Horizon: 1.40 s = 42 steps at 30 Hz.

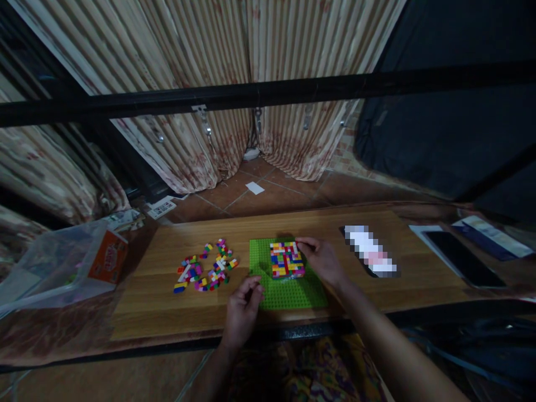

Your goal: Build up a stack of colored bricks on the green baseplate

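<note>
A green studded baseplate [293, 293] lies on the wooden table [146, 307] in front of me. On its far part sits a square block of small multicoloured bricks [287, 259]. My right hand [324, 259] rests at the block's right edge, fingertips touching its far right corner. My left hand [244, 307] is at the baseplate's near left corner, fingers curled; whether it pinches a small brick I cannot tell. A loose pile of small coloured bricks [205, 268] lies to the left of the baseplate.
A clear plastic bag with an orange box [67, 262] sits at the table's left end. A blurred-out object [371, 251] and a dark phone [463, 257] on paper lie to the right. A black bar [268, 95] crosses above; curtains hang behind.
</note>
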Tool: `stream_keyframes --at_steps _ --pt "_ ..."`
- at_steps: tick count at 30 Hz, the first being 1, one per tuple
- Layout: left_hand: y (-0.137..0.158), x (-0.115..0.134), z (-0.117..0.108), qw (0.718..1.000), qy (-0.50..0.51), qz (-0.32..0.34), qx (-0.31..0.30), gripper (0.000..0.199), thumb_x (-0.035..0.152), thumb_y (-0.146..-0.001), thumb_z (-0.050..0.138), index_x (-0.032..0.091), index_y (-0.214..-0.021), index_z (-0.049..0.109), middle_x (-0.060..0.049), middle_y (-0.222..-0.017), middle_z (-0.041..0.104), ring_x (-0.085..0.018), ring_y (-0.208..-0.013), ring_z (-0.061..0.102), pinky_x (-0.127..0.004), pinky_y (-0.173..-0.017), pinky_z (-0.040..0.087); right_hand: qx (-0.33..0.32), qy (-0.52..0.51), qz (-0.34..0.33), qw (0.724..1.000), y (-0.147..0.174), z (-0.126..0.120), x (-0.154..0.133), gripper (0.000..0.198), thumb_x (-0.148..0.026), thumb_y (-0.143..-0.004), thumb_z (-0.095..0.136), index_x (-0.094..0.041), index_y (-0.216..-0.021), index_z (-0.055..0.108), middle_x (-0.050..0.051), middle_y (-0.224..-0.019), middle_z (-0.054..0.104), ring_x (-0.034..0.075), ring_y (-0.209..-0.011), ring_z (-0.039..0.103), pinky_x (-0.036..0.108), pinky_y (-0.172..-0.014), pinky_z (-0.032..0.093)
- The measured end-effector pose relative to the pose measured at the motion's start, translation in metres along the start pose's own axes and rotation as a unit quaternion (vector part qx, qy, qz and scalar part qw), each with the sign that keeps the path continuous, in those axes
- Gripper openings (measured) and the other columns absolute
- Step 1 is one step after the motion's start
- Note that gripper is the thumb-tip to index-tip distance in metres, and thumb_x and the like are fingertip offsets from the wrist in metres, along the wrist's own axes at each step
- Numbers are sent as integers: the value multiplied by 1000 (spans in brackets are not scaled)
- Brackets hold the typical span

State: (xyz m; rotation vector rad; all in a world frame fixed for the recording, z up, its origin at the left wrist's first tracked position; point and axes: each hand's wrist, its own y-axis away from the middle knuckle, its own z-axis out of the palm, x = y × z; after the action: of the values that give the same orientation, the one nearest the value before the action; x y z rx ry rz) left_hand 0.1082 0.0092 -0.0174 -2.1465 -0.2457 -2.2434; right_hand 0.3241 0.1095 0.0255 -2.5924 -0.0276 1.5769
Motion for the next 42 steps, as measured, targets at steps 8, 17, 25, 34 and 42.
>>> stream_keyframes --at_steps 8,17,25,34,42 --pt "2 2 1 999 -30 12 -14 29 38 -80 64 19 -102 65 -1 -80 64 -14 -74 60 -24 -67 52 -41 -145 87 985 -8 -1 7 33 -44 -70 65 -17 -88 73 6 -85 74 19 -74 66 31 -67 52" --pt "3 5 1 996 -76 31 -22 25 35 -84 59 19 -103 65 -2 -87 64 -13 -72 61 -23 -66 51 -86 -169 142 971 -18 -5 7 23 -37 -63 72 -20 -79 74 2 -73 72 15 -61 61 27 -56 48" --pt "4 3 4 997 -62 40 -20 22 31 -84 58 17 -100 64 0 -75 61 -12 -66 57 -22 -61 47 -114 -152 123 974 -15 -6 12 33 -47 -65 70 -21 -86 73 4 -81 74 20 -71 66 30 -60 51" --pt "11 15 -53 963 -174 102 177 21 27 -85 53 17 -99 66 -8 -99 70 -20 -95 65 -31 -87 50 48 -132 148 979 26 -23 21 46 -49 -61 70 -17 -94 72 11 -94 74 24 -78 69 33 -64 56" --pt "-12 33 -140 819 -484 -2 308 25 24 -82 56 19 -104 67 -10 -106 66 -23 -96 63 -32 -83 48 31 -25 190 981 61 -37 35 39 -49 -63 66 -20 -87 75 9 -98 75 32 -101 67 38 -81 54"
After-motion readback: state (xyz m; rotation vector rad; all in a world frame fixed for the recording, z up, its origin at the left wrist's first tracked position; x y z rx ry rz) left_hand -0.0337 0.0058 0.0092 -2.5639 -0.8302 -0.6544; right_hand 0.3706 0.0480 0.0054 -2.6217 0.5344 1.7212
